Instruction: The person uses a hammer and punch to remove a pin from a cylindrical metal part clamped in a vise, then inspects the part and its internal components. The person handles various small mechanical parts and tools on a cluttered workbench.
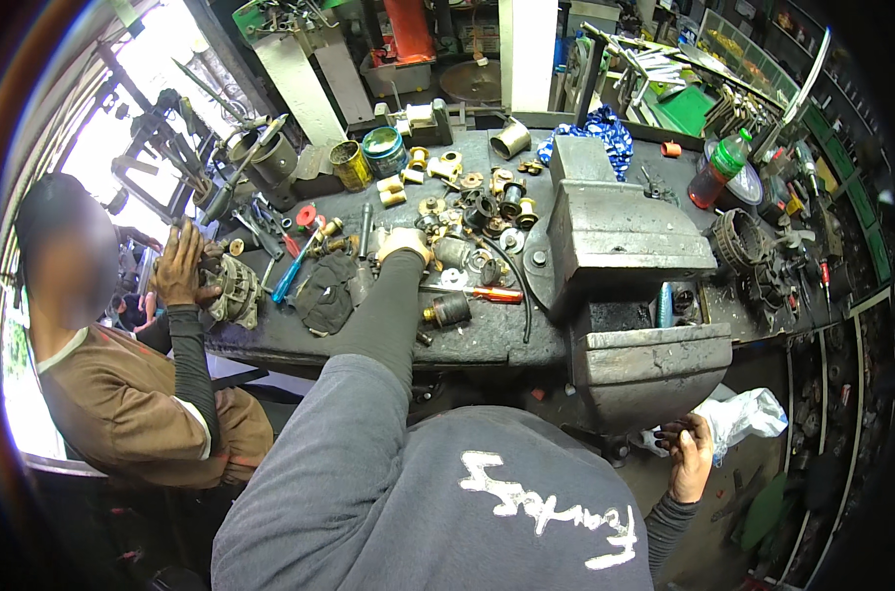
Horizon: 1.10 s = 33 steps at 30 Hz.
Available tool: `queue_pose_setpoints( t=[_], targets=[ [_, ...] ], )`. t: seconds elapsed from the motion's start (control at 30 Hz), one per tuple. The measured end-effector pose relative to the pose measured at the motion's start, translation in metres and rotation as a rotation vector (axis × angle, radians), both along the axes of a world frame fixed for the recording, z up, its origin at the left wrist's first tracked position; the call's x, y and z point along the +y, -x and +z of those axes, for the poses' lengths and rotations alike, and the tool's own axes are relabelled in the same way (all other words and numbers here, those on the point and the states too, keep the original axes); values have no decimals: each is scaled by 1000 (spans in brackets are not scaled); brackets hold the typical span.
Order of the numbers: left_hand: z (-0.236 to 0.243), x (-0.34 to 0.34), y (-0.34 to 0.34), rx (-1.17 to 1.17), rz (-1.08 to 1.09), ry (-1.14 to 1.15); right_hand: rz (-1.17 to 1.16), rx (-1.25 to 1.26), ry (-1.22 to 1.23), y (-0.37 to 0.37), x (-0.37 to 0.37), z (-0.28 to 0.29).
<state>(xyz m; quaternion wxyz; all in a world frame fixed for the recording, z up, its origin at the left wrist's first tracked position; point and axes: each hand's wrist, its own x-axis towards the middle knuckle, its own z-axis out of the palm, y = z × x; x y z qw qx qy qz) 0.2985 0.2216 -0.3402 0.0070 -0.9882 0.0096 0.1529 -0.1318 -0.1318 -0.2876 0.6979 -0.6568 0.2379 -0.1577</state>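
My left arm stretches across the bench, and my left hand [405,242] is down at the near-left edge of a pile of metal parts [482,202]. Its fingers are too small and hidden to show whether they hold anything. Beside that hand lie a dark metal rod [365,229] and a black cloth cap [327,294]. A red-handled screwdriver [495,294] and a dark cylindrical part [449,310] rest nearer to me. Low on the right, my right hand [690,457] hangs below the vise [632,231], fingers apart and slightly bent, holding nothing.
At left, a co-worker's hand [179,262] rests on an alternator [232,291] at the bench edge. A red-drink bottle [720,169] stands behind the vise at right. Jars [384,153] line the back. A white plastic bag [748,419] lies below the bench.
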Motion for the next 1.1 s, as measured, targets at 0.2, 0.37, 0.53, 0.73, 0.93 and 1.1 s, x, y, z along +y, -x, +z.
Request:
queue_pose_setpoints(
  t=[0.2,0.37,0.53,0.73,0.93,1.1],
  targets=[
    [-8,43,19,-292,123,377,-51,-15,-38,2,-18,6],
    [24,50,72,-677,-132,848,-63,-74,-3,-7,-32,23],
    [36,45,102,-947,-303,1139,-53,-139,63,-32,-30,43],
    [49,52,118,-975,-565,1145,-84,-145,164,-39,-26,58],
    [57,64,119,-982,-650,1133,-192,-338,224,-37,-17,70],
    [54,69,120,-915,-568,1246,-292,-487,342,-37,5,92]
  ],
)
